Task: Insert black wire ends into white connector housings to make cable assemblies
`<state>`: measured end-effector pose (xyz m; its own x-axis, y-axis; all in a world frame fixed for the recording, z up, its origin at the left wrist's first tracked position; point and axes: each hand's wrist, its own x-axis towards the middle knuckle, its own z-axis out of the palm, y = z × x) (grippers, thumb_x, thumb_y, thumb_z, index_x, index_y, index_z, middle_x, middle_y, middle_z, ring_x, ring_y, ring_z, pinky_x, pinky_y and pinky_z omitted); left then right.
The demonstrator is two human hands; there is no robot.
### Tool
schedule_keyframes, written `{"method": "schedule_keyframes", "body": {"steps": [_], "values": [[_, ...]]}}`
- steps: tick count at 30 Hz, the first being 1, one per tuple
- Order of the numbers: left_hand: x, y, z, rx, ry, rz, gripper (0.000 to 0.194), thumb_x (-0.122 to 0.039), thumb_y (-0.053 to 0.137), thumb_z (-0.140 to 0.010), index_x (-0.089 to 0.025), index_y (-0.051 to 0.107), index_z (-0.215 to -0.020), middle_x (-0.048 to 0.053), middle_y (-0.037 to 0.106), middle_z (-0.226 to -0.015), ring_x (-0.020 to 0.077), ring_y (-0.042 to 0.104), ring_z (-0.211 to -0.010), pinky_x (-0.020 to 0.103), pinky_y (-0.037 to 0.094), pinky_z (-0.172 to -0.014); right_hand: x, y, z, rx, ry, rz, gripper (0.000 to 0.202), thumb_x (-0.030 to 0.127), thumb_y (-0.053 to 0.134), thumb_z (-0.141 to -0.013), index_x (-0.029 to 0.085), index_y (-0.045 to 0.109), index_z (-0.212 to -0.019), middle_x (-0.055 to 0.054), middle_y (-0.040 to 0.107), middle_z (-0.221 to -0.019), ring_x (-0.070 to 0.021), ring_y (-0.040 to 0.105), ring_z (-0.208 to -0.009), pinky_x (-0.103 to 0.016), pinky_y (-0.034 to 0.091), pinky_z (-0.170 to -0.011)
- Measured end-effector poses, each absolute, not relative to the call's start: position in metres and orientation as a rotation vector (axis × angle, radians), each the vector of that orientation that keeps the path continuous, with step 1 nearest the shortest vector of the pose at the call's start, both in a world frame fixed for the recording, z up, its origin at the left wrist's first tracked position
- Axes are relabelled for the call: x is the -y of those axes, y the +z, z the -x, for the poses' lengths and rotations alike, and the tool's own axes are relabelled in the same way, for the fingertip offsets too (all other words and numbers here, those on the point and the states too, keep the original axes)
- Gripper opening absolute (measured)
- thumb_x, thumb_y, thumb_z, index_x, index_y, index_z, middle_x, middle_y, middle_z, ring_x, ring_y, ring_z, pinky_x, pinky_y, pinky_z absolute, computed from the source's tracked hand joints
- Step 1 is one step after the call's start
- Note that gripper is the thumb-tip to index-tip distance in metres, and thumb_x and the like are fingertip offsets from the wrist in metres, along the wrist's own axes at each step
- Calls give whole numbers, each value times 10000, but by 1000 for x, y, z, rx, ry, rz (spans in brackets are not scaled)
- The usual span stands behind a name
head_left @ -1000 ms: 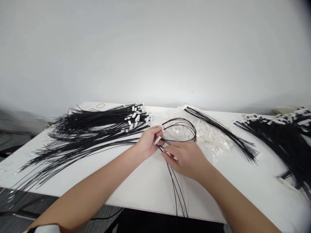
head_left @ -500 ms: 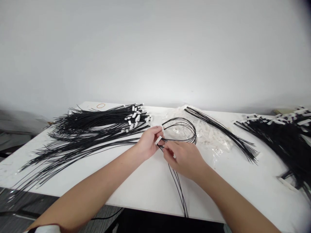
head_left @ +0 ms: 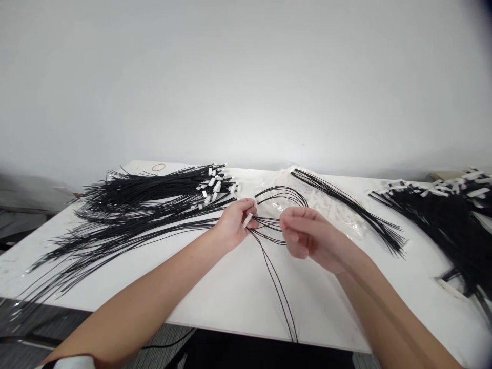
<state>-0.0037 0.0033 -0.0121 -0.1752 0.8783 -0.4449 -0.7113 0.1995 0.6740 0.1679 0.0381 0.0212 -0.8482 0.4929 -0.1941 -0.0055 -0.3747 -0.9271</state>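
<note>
With fingers closed narrow, holding a small white connector in the left hand, over the middle of the white table. With fingers curled nearly together on the right hand, too blurred to tell whether gripping the thin black wires or only brushing past. Just drawn off to the right with that hand, from close beside the connector half a second ago; hardly shifted at all with the left. Down to about two dangling strands toward the near edge, from several a moment before. Now split, by the look of it, into strands swept rightward and strands left hanging. Slender, dark and springy-looking along the wires, bent into an open loop to the right, in front of a clear bag of white pieces. Blocky and pale at the connector, partly covered by fingertips, too small to make out any slots.
</note>
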Motion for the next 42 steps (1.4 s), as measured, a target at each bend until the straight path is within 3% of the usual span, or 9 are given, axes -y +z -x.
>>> {"method": "schedule_keyframes", "body": {"steps": [5, 14, 18, 20, 21, 24, 27, 34, 42], "values": [[-4, -16, 5, -998, 1453, -259, 161, -110, 548, -684, -149, 397, -643, -39, 306, -538, 41, 317, -436, 156, 213, -345, -52, 28, -179, 1135, 1993, 609, 166, 337, 453, -739, 200, 516, -808, 25, 449, -628, -79, 431, -459, -238, 346, -416], [-4, -17, 4, -1027, 1448, -265, 146, -108, 552, -679, -142, 417, -636, -28, 324, -565, 41, 346, -459, 151, 213, -344, -73, 27, -189, 775, 1431, 637, 231, 407, 579, -755, 224, 523, -884, 79, 353, -591, -3, 355, -454, -145, 348, -433], [-3, -15, 3, -1058, 1433, -287, 145, -135, 559, -679, -147, 417, -654, -32, 308, -573, 44, 344, -477, 149, 204, -349, -80, 28, -191, 636, 1426, 570, 262, 456, 573, -750, 215, 535, -845, 64, 438, -673, -7, 472, -578, -164, 477, -621], [-1, -13, 3, -1082, 1420, -323, 163, -163, 573, -675, -156, 411, -660, -37, 293, -572, 49, 348, -480, 150, 196, -348, -79, 29, -190, 695, 1477, 562, 254, 470, 543, -765, 228, 539, -842, 61, 455, -690, -13, 484, -597, -173, 489, -644], [-1, -12, 3, -1097, 1415, -347, 169, -175, 579, -671, -160, 411, -662, -38, 285, -571, 52, 349, -481, 150, 191, -347, -78, 29, -189, 747, 1516, 572, 245, 464, 539, -769, 235, 546, -855, 64, 444, -670, -8, 459, -555, -159, 475, -583], [1, -10, 3, -1122, 1404, -424, 172, -187, 576, -665, -167, 406, -656, -40, 264, -569, 55, 339, -476, 150, 176, -345, -70, 29, -185, 934, 1567, 686, 252, 426, 582, -747, 245, 576, -923, 76, 410, -611, 8, 310, -398, -143, 300, -352], [2, -7, 2, -1128, 1393, -494, 181, -197, 566, -676, -168, 391, -641, -40, 254, -570, 56, 319, -471, 151, 170, -347, -61, 26, -180, 1155, 1476, 842, 251, 397, 618, -711, 220, 599, -889, 64, 448, -580, 2, 270, -344, -176, 191, -316], [4, -2, -1, -1111, 1388, -610, 194, -252, 560, -714, -172, 393, -657, -41, 224, -571, 56, 278, -472, 147, 150, -359, -45, 23, -169, 1754, 1135, 1092, 149, 250, 608, -656, 135, 589, -563, 30, 410, -473, -30, 302, -437, -172, 223, -386], [5, -3, -1, -1119, 1381, -680, 169, -287, 533, -752, -178, 417, -697, -39, 211, -576, 56, 279, -487, 155, 144, -374, -42, 27, -169, 1916, 1127, 1223, 131, 236, 540, -678, 151, 590, -592, 29, 417, -496, -45, 307, -473, -178, 254, -423]]}}
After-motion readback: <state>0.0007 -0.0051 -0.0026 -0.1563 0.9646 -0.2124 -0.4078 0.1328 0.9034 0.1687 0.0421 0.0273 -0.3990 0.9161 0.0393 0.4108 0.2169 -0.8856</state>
